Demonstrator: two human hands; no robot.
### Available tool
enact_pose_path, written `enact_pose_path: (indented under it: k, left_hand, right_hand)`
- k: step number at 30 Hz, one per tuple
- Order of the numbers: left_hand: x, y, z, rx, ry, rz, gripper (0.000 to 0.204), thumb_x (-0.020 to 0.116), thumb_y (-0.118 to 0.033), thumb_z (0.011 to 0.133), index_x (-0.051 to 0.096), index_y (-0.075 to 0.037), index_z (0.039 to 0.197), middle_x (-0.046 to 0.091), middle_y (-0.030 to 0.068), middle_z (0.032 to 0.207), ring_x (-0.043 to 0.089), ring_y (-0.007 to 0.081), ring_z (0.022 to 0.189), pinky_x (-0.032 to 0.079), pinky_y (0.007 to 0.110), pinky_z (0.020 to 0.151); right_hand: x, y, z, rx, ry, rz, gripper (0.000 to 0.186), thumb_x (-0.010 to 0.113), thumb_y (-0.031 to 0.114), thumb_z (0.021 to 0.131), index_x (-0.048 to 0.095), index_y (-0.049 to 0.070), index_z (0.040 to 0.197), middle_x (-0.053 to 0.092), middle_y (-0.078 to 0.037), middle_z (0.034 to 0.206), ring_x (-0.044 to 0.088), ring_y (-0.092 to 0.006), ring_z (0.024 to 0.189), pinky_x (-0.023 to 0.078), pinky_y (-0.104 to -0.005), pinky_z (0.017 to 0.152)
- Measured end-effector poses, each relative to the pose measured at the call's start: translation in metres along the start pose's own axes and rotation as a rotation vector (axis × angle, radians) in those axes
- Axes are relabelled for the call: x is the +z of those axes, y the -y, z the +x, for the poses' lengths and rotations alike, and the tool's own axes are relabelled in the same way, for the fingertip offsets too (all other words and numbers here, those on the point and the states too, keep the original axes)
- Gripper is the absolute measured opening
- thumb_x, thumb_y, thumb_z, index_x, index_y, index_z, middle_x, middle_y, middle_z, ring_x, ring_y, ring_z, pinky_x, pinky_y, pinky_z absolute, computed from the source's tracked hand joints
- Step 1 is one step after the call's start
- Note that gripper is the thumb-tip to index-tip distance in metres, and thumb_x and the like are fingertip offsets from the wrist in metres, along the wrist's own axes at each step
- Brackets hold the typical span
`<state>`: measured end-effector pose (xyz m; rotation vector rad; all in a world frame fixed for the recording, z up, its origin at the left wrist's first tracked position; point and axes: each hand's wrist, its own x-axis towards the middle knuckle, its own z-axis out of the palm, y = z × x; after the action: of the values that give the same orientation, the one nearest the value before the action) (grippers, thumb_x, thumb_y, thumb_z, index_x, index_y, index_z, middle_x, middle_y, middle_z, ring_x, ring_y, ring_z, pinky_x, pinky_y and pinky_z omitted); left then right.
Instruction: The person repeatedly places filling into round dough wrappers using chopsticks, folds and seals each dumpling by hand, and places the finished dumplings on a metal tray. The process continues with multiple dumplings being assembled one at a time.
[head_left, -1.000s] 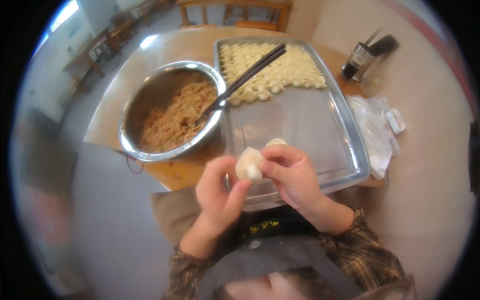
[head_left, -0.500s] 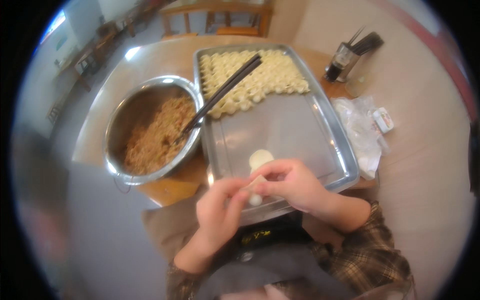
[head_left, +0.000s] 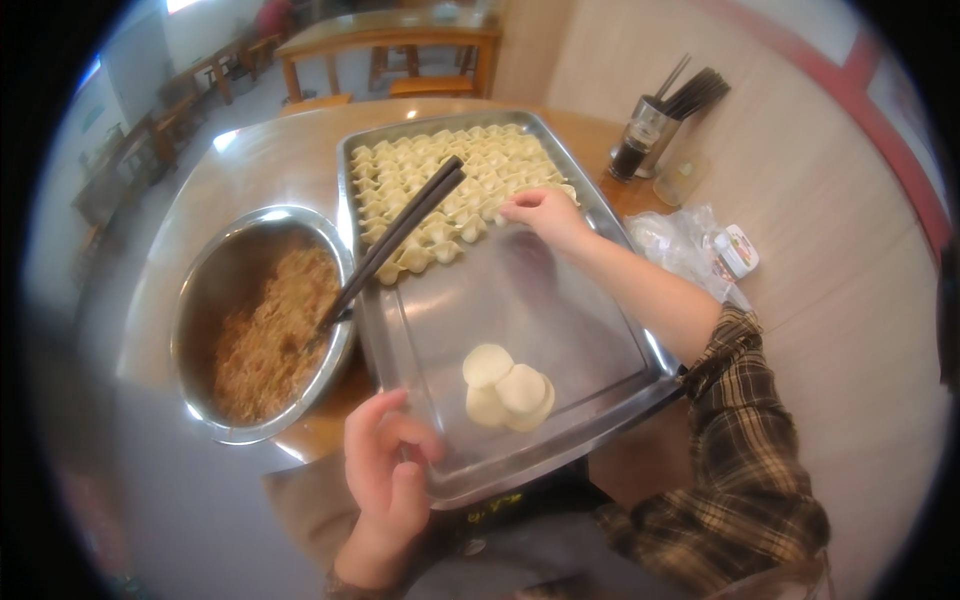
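Note:
My right hand [head_left: 548, 215] reaches to the near edge of the rows of folded dumplings [head_left: 430, 185], its fingertips pinched on a pale dumpling [head_left: 500, 219] that they partly hide. Those rows fill the far part of a metal tray [head_left: 550, 310]. By the tray's near left corner, my left hand [head_left: 390, 465] is open with curled, parted fingers and nothing in it. Several round dough wrappers [head_left: 488, 364] lie overlapping on the near part of the tray.
Left of the tray stands a steel bowl [head_left: 185, 395] of minced filling [head_left: 275, 335]. Dark chopsticks [head_left: 400, 230] slant from it across the tray's edge. At right are a chopstick holder [head_left: 655, 130], a dark sauce bottle [head_left: 632, 150], a clear plastic bag [head_left: 675, 245] and a small white box [head_left: 737, 250].
My hands have parted: the right went forward to the dumpling rows with the folded piece, the left moved left and opened. The wrappers now show fully, and the whole view has shifted.

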<state>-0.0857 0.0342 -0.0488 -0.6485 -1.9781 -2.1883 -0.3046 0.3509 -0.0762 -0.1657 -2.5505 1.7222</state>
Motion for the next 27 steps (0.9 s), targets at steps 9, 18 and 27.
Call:
enact_pose_path:
  k: [9,18,27]
  left_hand:
    - [-0.007,0.004,-0.001,0.037,-0.014,0.016,0.068,0.051,-0.05,0.097,0.037,0.005,0.134,0.059,0.0036,0.075,0.048,0.0085,0.066,0.036,0.02,0.061]
    - [-0.013,-0.006,-0.007,-0.001,-0.079,0.007,0.069,0.05,-0.051,0.098,0.036,0.004,0.136,0.058,0.003,0.077,0.045,0.0069,0.067,0.034,0.019,0.062]
    - [-0.01,-0.011,-0.003,0.072,0.007,-0.02,0.054,0.047,-0.038,0.103,0.038,0.004,0.136,0.058,0.004,0.081,0.048,0.0086,0.073,0.038,0.021,0.069]
  right_hand:
    - [0.014,-0.013,0.005,-0.092,-0.012,-0.186,0.023,0.075,0.022,0.083,0.074,0.005,0.099,0.073,-0.007,0.094,0.065,-0.0154,0.089,0.049,-0.0289,0.081]
    - [0.023,0.038,-0.073,-0.448,0.271,-0.424,0.036,0.078,0.028,0.079,0.069,0.005,0.104,0.064,-0.007,0.097,0.061,-0.0196,0.088,0.05,-0.0308,0.08]
    - [0.045,0.054,-0.161,-0.383,0.54,-0.668,0.026,0.073,0.027,0.083,0.07,0.003,0.094,0.067,-0.012,0.094,0.063,-0.0272,0.087,0.051,-0.0357,0.081]
